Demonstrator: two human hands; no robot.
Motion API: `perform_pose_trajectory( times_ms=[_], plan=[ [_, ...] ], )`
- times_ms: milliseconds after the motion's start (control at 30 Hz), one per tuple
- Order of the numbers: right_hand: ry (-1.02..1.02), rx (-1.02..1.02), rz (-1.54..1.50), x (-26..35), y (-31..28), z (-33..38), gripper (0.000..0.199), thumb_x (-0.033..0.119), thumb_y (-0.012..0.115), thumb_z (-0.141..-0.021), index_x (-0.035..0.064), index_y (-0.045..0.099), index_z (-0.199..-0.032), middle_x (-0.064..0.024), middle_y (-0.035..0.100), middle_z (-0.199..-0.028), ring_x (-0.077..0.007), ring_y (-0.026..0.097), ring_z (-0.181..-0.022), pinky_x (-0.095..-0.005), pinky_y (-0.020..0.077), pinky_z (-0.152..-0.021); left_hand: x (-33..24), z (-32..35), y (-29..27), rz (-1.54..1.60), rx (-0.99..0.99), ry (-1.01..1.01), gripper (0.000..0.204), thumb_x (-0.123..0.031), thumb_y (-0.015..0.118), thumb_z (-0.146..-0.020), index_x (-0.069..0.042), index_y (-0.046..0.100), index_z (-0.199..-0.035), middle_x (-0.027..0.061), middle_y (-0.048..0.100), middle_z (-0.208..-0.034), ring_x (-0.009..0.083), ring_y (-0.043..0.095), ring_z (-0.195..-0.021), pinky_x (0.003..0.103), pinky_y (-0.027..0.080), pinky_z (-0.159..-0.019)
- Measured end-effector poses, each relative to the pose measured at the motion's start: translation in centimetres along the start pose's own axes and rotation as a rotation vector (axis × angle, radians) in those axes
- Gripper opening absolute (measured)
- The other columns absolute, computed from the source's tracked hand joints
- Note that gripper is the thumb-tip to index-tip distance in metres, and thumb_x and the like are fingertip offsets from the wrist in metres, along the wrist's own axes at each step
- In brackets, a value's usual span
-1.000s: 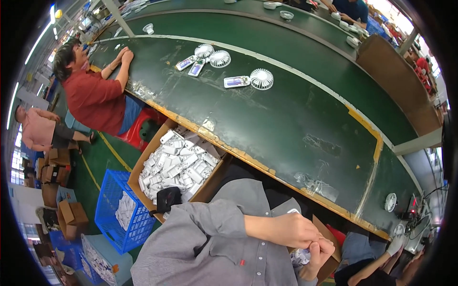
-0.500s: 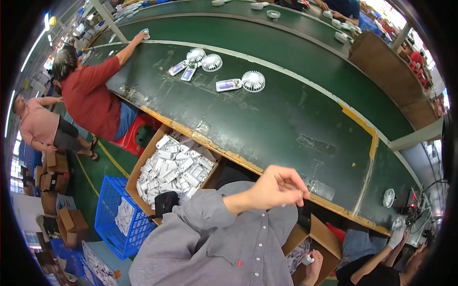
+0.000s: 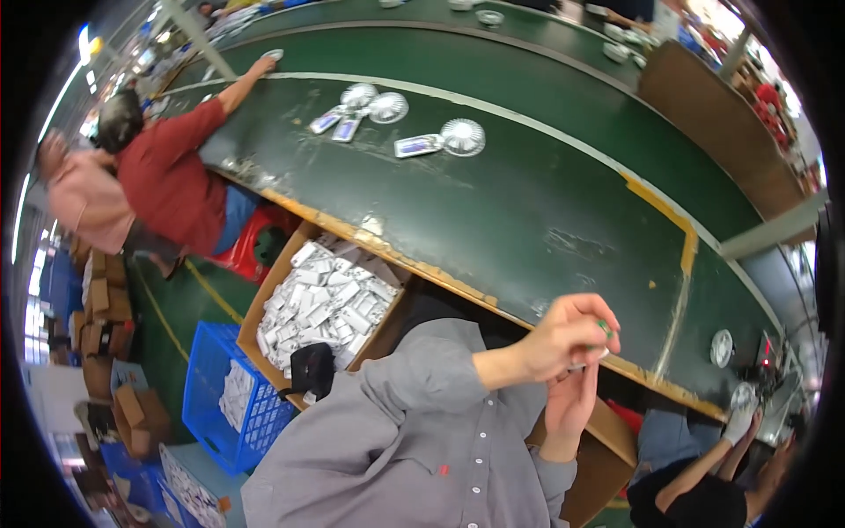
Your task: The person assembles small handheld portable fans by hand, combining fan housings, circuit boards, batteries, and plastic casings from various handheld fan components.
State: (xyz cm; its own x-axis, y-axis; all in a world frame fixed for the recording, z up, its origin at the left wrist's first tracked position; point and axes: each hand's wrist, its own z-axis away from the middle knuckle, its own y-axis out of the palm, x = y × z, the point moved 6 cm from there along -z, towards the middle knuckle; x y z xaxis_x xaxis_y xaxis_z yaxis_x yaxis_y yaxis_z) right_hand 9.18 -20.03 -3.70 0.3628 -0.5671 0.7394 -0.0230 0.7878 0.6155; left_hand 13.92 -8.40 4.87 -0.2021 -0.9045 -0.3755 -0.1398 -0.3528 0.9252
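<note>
My left hand (image 3: 563, 337) is closed in a pinch over the bench's front edge, with a small green piece (image 3: 605, 327) showing at its fingertips. Just below it, my right hand (image 3: 570, 407) is raised, its fingers closed on a small white plastic part (image 3: 591, 359). The two hands meet at this part, and the fingers hide most of it. Farther up the green bench (image 3: 493, 220) lie several white handheld fans (image 3: 463, 138), each with a round grille and a handle with a purple area.
A carton of white plastic parts (image 3: 326, 299) stands at my left, beside a blue crate (image 3: 211, 387). An open carton (image 3: 607, 449) is by my right arm. Co-workers sit at left (image 3: 176, 176) and right (image 3: 695, 466). A conveyor belt (image 3: 563, 97) runs beyond the bench.
My right hand has risen from the carton at my right with the white part. My left hand has shifted right to meet it. The person in pink has moved closer to the co-worker in red.
</note>
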Motion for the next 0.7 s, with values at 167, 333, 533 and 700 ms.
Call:
perform_pose_trajectory(
  times_ms=[167, 333, 533, 700],
  plan=[
    [-0.308, 0.615, -0.61, -6.7, -8.3, -5.4, 0.043, 0.026, 0.047, -0.101, 0.008, 0.042, -0.14, -0.0056, 0.051, -0.135, -0.0178, 0.047, -0.127, -0.0342, 0.0438, -0.102, 1.5, 2.2, 4.0, -0.348, 0.26, -0.095, 0.01, 0.002, 0.059, -0.08, 0.002, 0.062, -0.09, 0.0116, 0.068, -0.085, 0.015, 0.066, -0.075, 0.026, 0.054, -0.063],
    [0.013, 0.629, -0.444, -15.4, 9.7, -3.1, 0.042, 0.026, 0.046, -0.101, 0.0071, 0.042, -0.139, -0.0056, 0.051, -0.135, -0.0182, 0.048, -0.127, -0.0349, 0.0437, -0.103, -1.1, 4.4, 5.1, -1.347, 0.518, 0.641, 0.041, -0.011, 0.067, -0.068, -0.002, 0.062, -0.108, 0.0161, 0.059, -0.117, 0.0353, 0.055, -0.11, 0.046, 0.046, -0.094],
    [0.11, 0.428, -0.105, -9.8, 5.7, -6.1, 0.041, 0.026, 0.046, -0.101, 0.006, 0.043, -0.138, -0.0055, 0.05, -0.136, -0.0187, 0.049, -0.126, -0.0358, 0.0436, -0.104, -2.3, 3.5, 0.8, -1.663, 0.442, 0.384, 0.084, -0.029, 0.078, -0.061, -0.002, 0.047, -0.134, 0.0193, 0.048, -0.133, 0.0382, 0.046, -0.125, 0.055, 0.032, -0.109],
    [0.087, -0.001, -0.002, -3.7, -2.6, -3.9, 0.041, 0.03, 0.043, -0.103, 0.0052, 0.046, -0.135, -0.009, 0.053, -0.134, -0.0222, 0.055, -0.119, -0.0384, 0.0448, -0.103, -5.9, 3.2, 0.1, -1.757, 0.18, 0.265, 0.096, -0.035, 0.085, -0.059, 0.0, 0.043, -0.137, 0.0213, 0.054, -0.129, 0.0391, 0.055, -0.112, 0.045, 0.043, -0.097]
  ],
)
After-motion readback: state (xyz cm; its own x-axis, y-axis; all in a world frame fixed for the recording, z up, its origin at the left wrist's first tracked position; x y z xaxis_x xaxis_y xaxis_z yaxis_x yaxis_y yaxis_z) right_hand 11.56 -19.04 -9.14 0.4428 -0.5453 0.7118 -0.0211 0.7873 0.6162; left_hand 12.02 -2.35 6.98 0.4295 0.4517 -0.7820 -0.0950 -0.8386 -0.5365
